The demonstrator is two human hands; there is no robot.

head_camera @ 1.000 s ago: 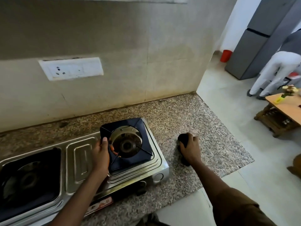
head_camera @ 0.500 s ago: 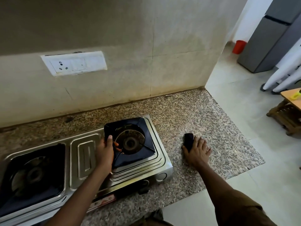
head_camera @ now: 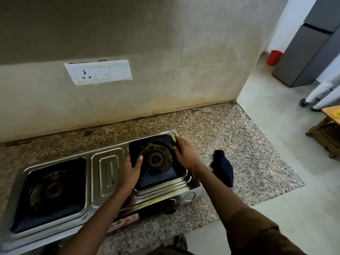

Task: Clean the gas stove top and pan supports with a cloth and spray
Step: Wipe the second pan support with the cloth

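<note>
**Both hands on the right pan support: where it can slip**

My left hand holds the near-left edge of the right pan support, with the thumb curled over its dark frame. My right hand grips the far-right side of the same support, fingers bent around the edge. I think I am about to lift it off the gas stove, so the steel top below can be wiped.

The first risk is the thin wire prongs that point to the burner. If I lift one side higher than the other, a prong may catch on the burner and pull it out of its seat, or the support may tilt and fall back on the steel with a scratch.

The second risk is grease. If the frame is oily, my fingers can slide, because I hold only its edges.

The cloth lies on the granite tabletop, just to the right of the stove and apart from my hands. If I put the support down on that side without looking, it may land on the cloth. I see no spray bottle here, so I must search for it with a dirty support in hand.
</note>
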